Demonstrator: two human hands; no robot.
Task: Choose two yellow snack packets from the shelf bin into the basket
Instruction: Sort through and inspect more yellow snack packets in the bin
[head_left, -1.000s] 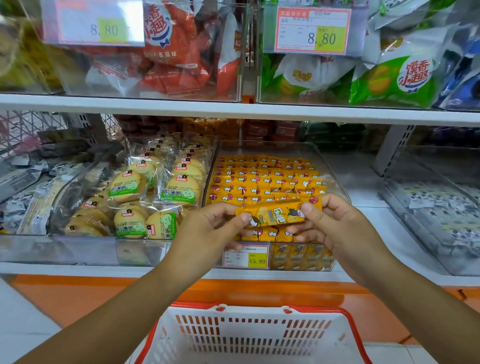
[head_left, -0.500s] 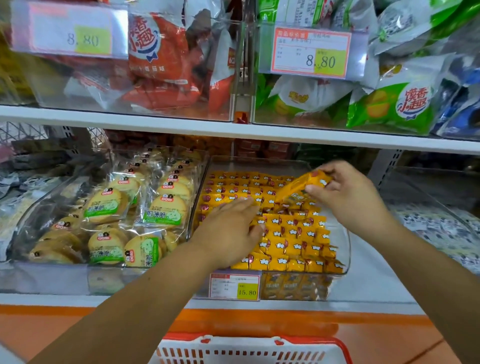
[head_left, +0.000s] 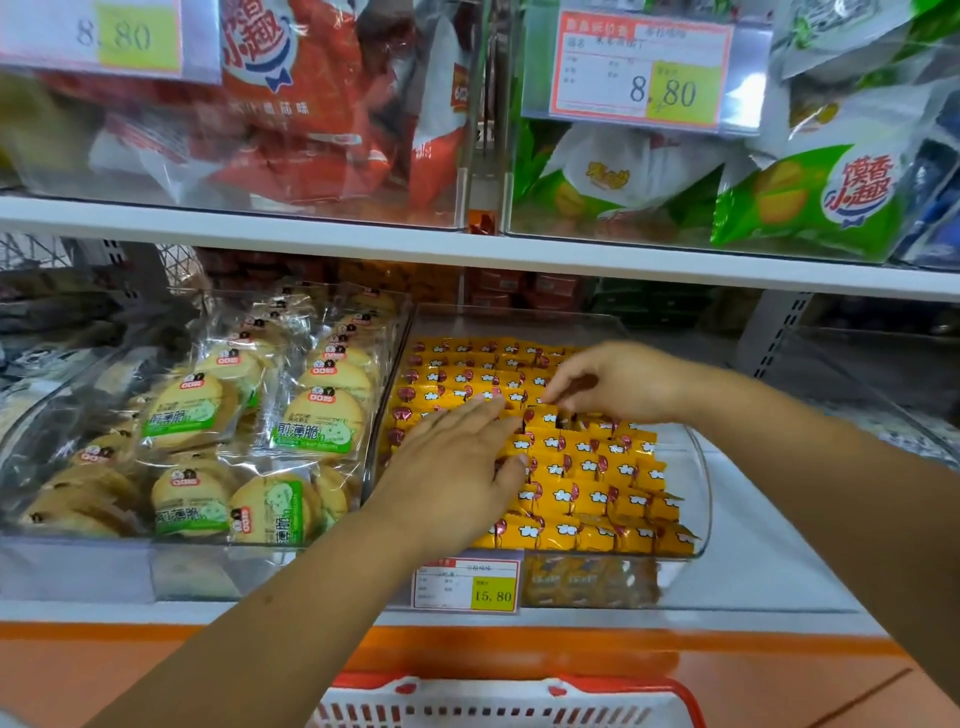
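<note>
Since half a second ago the right hand (head_left: 618, 384) has dropped into the bin (head_left: 698, 467), no longer raising a packet. Its fingertips curl among the yellow packets (head_left: 587, 467), and I cannot tell whether they grip one. The left hand (head_left: 457, 467) lies flat on the rows, fingers straight, likely to keep neighbours from lifting. I count two hands, one bin and one basket (head_left: 519, 699) below with no packet in its visible strip, while the packets lie in tight rows, too many to count.

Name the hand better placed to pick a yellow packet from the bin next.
Right. The right hand has fingertips curled down onto the yellow packets; the left hand lies flat across them, fingers straight.
</note>
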